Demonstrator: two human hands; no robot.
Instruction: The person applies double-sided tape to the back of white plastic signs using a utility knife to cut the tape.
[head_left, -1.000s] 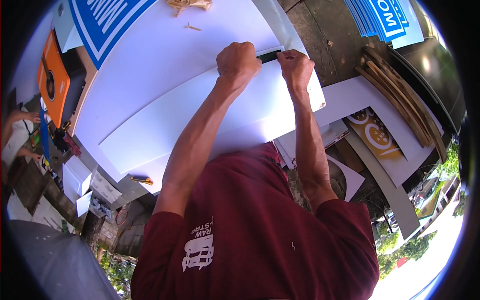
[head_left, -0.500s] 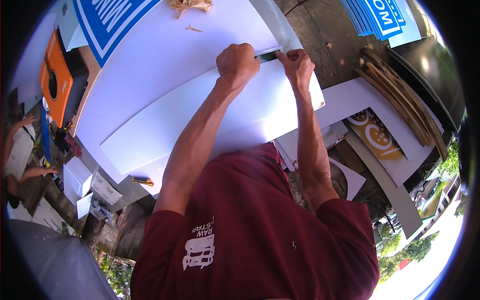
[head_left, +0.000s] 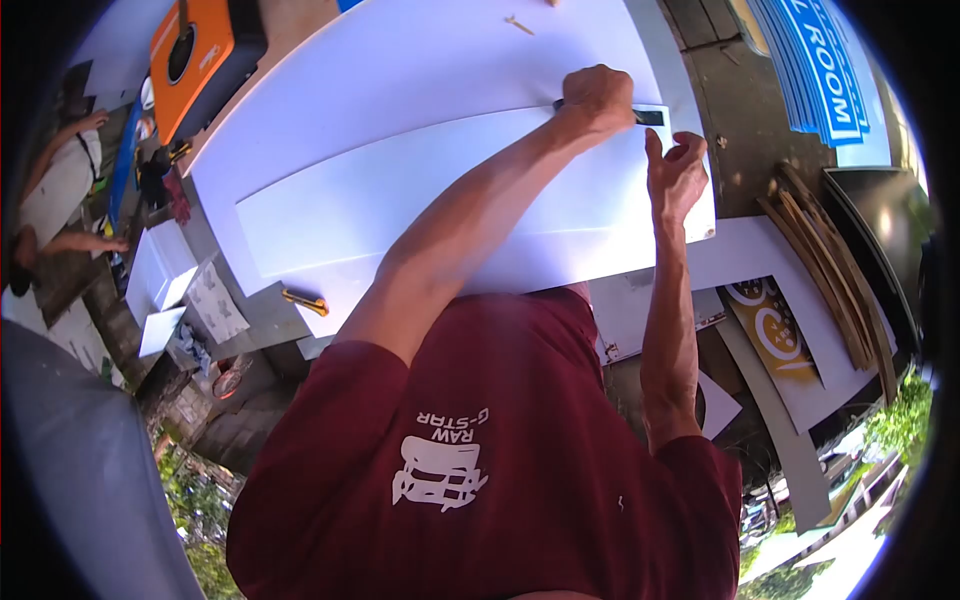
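Note:
A long white sheet (head_left: pixel 400 190) lies on the white tabletop (head_left: pixel 440 70). At its far right end my left hand (head_left: pixel 597 98) is closed in a fist over a dark strip (head_left: pixel 648 117), whose ends show on both sides of the hand. Just below the strip's right end is my right hand (head_left: pixel 678 175), thumb and fingers apart, with nothing visible in it. A yellow and black cutter (head_left: pixel 305 301) rests near the table's lower left edge.
An orange and black case (head_left: pixel 192 65) stands at the upper left. Stacked blue signs (head_left: pixel 810 70) are at the upper right, with wooden strips (head_left: pixel 825 280) and a patterned gold panel (head_left: pixel 775 330) below. At the far left is another person (head_left: pixel 65 180).
The view has shifted, so the table appears farther right. My right hand has come away from the dark strip and its fingers have parted. My left hand stays closed over the strip.

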